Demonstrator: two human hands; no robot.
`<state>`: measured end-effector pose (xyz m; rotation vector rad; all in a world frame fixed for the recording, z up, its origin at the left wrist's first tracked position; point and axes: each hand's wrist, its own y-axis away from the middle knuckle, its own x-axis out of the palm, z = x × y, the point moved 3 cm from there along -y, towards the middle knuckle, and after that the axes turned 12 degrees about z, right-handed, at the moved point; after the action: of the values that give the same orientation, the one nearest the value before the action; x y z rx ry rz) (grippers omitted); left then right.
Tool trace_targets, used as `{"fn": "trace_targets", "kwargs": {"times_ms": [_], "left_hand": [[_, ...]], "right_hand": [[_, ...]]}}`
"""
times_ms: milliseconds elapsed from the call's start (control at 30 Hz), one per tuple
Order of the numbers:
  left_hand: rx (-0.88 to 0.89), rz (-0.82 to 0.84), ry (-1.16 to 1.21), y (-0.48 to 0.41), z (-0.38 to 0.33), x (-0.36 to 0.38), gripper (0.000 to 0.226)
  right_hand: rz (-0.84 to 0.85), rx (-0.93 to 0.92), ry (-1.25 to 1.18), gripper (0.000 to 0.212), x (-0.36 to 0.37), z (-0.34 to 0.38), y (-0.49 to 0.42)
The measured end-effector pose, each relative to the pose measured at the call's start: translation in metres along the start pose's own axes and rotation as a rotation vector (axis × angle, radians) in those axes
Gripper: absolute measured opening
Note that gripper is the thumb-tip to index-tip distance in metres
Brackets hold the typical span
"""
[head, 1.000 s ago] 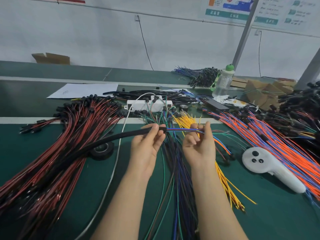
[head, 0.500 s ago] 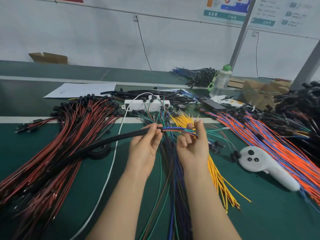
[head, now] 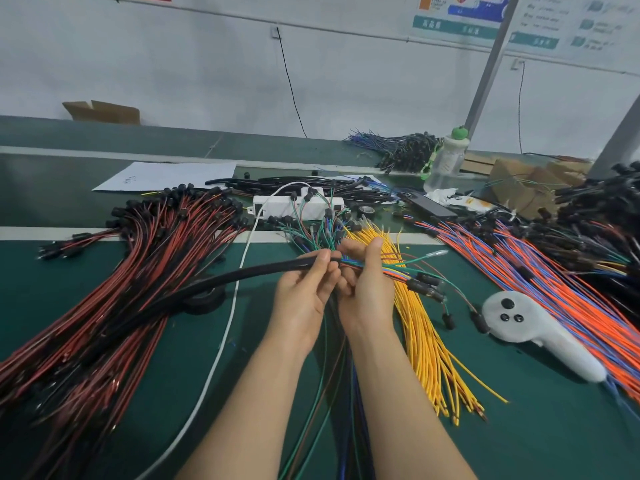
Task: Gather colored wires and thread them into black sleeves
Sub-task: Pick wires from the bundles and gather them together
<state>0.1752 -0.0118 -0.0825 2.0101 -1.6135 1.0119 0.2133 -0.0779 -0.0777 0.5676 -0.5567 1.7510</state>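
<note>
The green counter (head: 554,427) is spread with stock sorted by colour, probably so each kind comes readily to hand: red and black wires (head: 138,289) fan across its left side, orange and blue wires (head: 554,289) run along its right edge, and yellow wires (head: 426,341) lie near the middle. The black sleeve (head: 242,275) arcs up off the left pile, lifted clear of the counter, seemingly to keep its mouth level with what goes in. The left hand (head: 304,296) pinches the sleeve just behind its open end, fingers (head: 323,263) curled round it. The right hand (head: 367,289) is closed round a small bundle of colored wires (head: 391,270), right beside the left. The bundle appears to enter the sleeve's mouth between the two hands, its far ends trailing right.
</note>
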Motion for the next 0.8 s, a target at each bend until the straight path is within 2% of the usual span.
{"fn": "trace_targets", "kwargs": {"times_ms": [200, 267, 367, 433, 567, 667, 800], "left_hand": [[-0.002, 0.011, -0.095, 0.001, 0.003, 0.004, 0.016], [0.007, 0.000, -0.070, 0.000, 0.001, 0.003, 0.015], [0.045, -0.051, 0.054, -0.002, -0.007, -0.003, 0.013], [0.053, -0.063, 0.093, -0.003, -0.009, -0.004, 0.013], [0.006, -0.015, 0.076, -0.001, -0.005, -0.001, 0.012], [-0.002, -0.017, 0.075, -0.001, -0.006, -0.002, 0.012], [-0.012, -0.016, 0.058, 0.000, -0.006, -0.003, 0.013]], "right_hand": [[0.050, 0.073, 0.176, 0.057, 0.005, -0.008, 0.001], [0.076, 0.096, 0.107, 0.046, 0.009, -0.009, 0.003], [0.067, 0.050, -0.266, 0.023, 0.004, 0.002, 0.002], [0.035, -0.008, -0.450, 0.025, -0.004, 0.011, 0.000], [0.017, -0.017, -0.464, 0.033, -0.010, 0.018, -0.001], [0.018, 0.026, -0.426, 0.047, -0.012, 0.019, -0.002], [-0.083, 0.044, -0.389, 0.024, -0.016, 0.018, -0.004]]}}
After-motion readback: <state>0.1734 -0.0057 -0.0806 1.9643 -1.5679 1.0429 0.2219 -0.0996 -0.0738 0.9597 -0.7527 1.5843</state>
